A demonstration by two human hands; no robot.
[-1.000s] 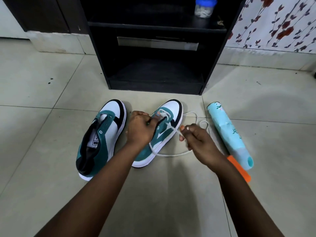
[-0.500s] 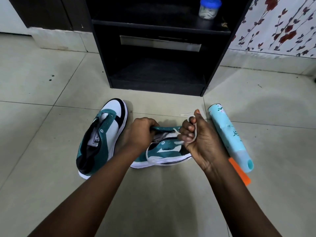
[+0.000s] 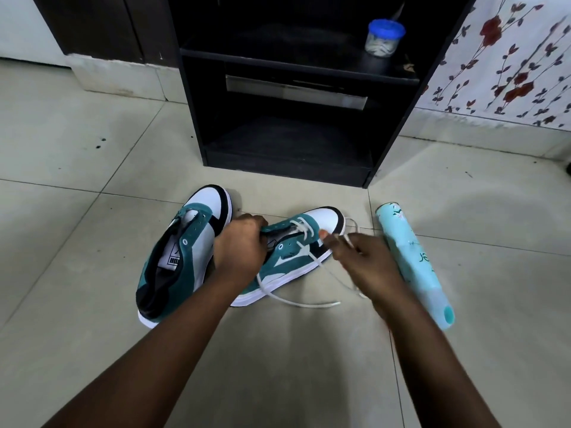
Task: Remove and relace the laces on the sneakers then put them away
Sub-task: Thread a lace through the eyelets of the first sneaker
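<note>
Sneaker in hand: teal, white and black low-top sneaker (image 3: 290,257), tipped toward my right, toe pointing away from me at the cabinet, sole edge on the floor.
Left hand: my left hand (image 3: 239,251) has its fingers curled over the tongue and collar end of that sneaker, gripping it.
Right hand: my right hand (image 3: 361,261) sits just right of the sneaker's toe, thumb and fingertips pinching the white flat shoelace (image 3: 304,304); the rest of the fingers are loosely bent.
Lace run: threaded through the eyelets nearest the toe only; one loose end trails across the tile below the sneaker, between my forearms, another loops up past the toe cap.
Second sneaker: matching teal, white and black unlaced sneaker (image 3: 182,257) lies just left of my left hand, upright, toe also away from me, its heel nearest me.
Surface: pale glossy floor tiles (image 3: 77,227) with thin dark grout lines.
Room: black open wooden shelf cabinet (image 3: 296,156) straight ahead; clear plastic jar with blue lid (image 3: 384,38) on its upper shelf; white wall covering with red flower print (image 3: 509,57) at right.
Right edge: light-blue cylindrical spray can (image 3: 414,267) lying on the floor beside my right wrist.
Open room: bare tile to the left of the sneakers and near my elbows.
</note>
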